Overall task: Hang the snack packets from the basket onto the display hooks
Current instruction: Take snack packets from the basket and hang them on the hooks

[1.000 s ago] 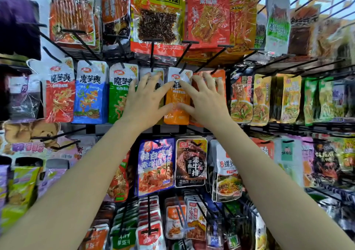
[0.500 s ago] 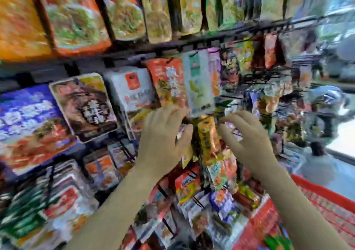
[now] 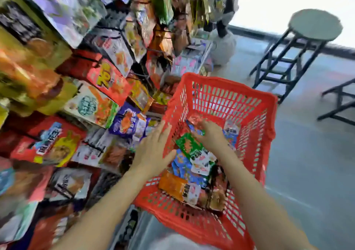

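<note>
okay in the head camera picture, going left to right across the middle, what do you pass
Hanging snack packets on the display rack → left hand at the near-left rim of the red basket → green packet inside it → right hand reaching among the packets → the basket's right wall → grey floor.

One red basket; two hands; two stools; packets uncountable.

basket top open | display rack crowds its left | stool well apart
</note>
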The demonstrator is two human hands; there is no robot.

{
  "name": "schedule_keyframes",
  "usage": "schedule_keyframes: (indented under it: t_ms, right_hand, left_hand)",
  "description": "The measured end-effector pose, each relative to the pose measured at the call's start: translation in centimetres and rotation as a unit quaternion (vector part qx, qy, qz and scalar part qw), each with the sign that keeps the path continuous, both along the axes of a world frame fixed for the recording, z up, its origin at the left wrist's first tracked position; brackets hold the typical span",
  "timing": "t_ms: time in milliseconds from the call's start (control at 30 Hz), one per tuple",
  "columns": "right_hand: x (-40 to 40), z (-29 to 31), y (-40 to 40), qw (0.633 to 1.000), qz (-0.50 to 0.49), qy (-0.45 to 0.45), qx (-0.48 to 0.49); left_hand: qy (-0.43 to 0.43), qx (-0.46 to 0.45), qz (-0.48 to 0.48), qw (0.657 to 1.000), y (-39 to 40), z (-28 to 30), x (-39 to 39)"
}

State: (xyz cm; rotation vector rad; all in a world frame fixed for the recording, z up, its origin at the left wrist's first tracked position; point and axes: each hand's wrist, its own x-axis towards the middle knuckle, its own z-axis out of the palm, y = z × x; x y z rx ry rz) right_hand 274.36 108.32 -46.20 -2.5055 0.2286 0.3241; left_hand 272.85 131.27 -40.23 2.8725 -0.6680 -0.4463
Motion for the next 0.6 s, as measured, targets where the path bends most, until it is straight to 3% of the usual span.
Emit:
schedule_keyframes:
  t_ms: [133,233,333,433,600]
  right_hand:
    - [-1.1,-3.8,1.1,0.989,-0.022,0.146,-0.027]
    - [-2.0,-5.9,1.9,0.978,-0.033,0.2,-0.053]
    - [-1.7,-7.1,2.8,0.974,-0.048,0.212,-0.064]
    - [-1.0,-7.1,2.5,0.973,-0.064,0.221,0.012]
    - [1.2,-6.3,-0.1,0.978,-0.128,0.166,0.022]
  left_hand:
    - [-0.042,-0.01,0.002,0.999,0.5,-1.0,-0.3]
    - [-0.059,-0.019,-0.017,0.998,0.9,-1.4,-0.4]
    - [-0.064,-0.027,-0.03,0.997,1.2,-1.5,-0.4]
    - [-0.052,-0.035,-0.023,0.998,2.0,-1.4,-0.9]
    - [-0.011,-0.033,0.005,0.999,2.8,-1.4,-1.6]
